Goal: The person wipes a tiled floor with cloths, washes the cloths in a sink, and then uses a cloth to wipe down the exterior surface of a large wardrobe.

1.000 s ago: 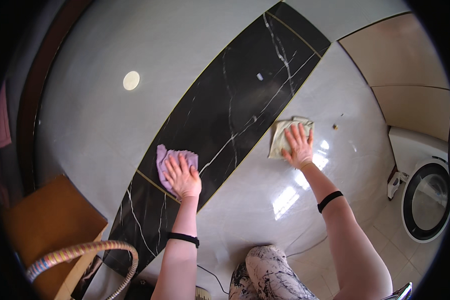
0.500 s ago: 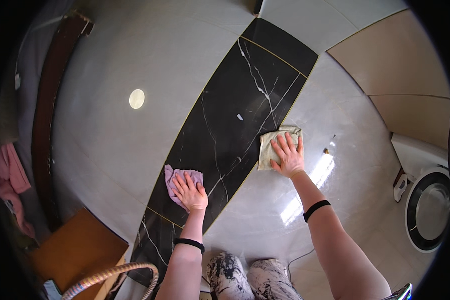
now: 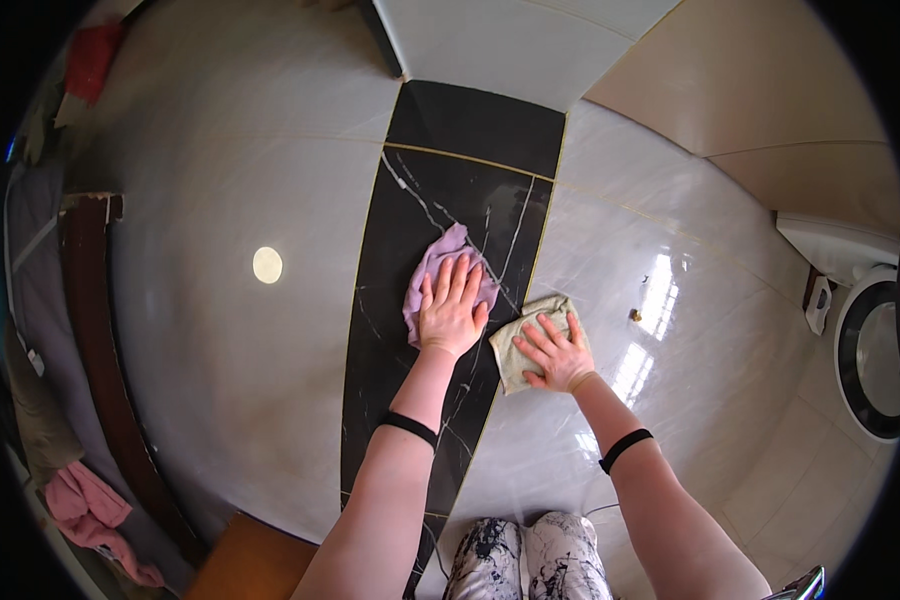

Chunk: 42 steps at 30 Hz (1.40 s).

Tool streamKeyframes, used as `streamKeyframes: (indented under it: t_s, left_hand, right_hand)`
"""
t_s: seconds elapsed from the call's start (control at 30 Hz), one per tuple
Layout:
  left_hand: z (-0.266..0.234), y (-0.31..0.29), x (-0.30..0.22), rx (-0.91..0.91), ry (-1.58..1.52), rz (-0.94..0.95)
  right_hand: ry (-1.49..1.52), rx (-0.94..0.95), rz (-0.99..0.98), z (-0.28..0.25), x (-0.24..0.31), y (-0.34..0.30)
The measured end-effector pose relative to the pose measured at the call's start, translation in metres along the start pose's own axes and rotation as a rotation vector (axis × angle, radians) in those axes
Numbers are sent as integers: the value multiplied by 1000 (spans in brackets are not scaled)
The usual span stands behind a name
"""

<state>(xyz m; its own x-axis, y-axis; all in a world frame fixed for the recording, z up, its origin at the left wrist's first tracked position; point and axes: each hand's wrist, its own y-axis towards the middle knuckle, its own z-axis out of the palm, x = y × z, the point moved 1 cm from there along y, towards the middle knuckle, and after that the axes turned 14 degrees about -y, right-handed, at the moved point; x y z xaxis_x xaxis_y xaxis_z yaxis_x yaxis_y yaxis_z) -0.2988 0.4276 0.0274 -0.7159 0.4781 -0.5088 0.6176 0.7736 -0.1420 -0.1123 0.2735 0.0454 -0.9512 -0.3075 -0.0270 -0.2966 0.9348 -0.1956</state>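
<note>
Flat on a purple cloth, my left hand presses with its fingers stretched out. That cloth lies bunched on a black, white-veined floor strip with thin gold edges. My right hand rests, fingers spread, on a folded pale beige cloth. The beige cloth straddles the strip's right edge and the glossy grey tile. A black band circles each forearm. Right of the beige cloth, a small brown bit sits on the tile.
My knees in black-and-white trousers are at the bottom. On the right stand beige panels and a white appliance with a round door. Leftward are a dark brown wooden rail, pink fabric and an orange-brown board.
My left hand has slid the purple cloth far forward along the black strip. The right hand and beige cloth have shifted slightly nearer and left. The view has turned; a small white bit no longer shows.
</note>
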Motion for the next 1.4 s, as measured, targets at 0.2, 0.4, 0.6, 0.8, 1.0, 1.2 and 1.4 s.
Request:
streamKeyframes:
  t_s: [0.2, 0.4, 0.6, 0.8, 1.0, 1.2, 1.4]
  left_hand:
    - [8, 82, -31, -26, 6, 33]
    - [9, 87, -33, -2, -42, 41]
    - [9, 84, -34, 13, -22, 11]
    - [8, 91, -41, 8, -14, 5]
    - [9, 92, -38, 42, 61, 4]
    - [26, 110, -59, 41, 98, 9]
    - [44, 171, -118, 35, -325, 289]
  right_hand:
    - [46, -39, -20, 0, -4, 1]
    - [94, -18, -26, 1, -6, -3]
    - [140, -3, -113, -3, -19, 11]
    - [203, -67, -56, -4, -41, 35]
    - [187, 70, 477, 9, -46, -41]
    - [193, 6, 465, 12, -48, -59]
    - [173, -37, 456, 11, -52, -56]
